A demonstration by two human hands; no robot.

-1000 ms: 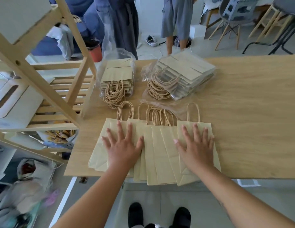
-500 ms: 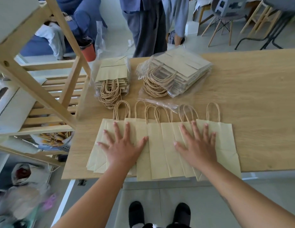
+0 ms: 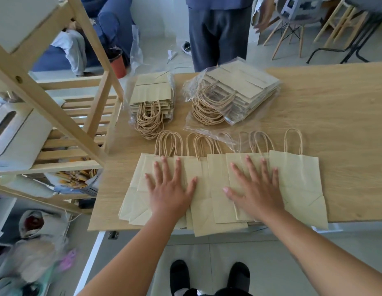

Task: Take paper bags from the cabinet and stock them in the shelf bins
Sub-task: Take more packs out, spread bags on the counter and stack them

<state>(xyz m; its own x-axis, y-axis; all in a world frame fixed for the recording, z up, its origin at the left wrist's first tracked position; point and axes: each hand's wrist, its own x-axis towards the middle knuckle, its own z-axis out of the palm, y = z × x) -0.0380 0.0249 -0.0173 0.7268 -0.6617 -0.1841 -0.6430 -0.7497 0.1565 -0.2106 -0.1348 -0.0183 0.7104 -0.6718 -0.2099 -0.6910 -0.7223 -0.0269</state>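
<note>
At the near edge of the counter (image 3: 335, 124), you are pressing your left hand (image 3: 171, 189) and right hand (image 3: 254, 193) flat, fingers (image 3: 252, 169) spread, fanning the loose paper bags (image 3: 296, 184) wider rightward than before. Toward its far edge, wrapped packs (image 3: 239, 86) are waiting unstocked.

Two bag packs (image 3: 152, 97) (image 3: 239, 88), two hands (image 3: 171, 189) (image 3: 254, 189)

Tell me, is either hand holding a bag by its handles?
No, the left hand and the right hand both lie flat, palms down, on the paper bags, short of the handles.
</note>
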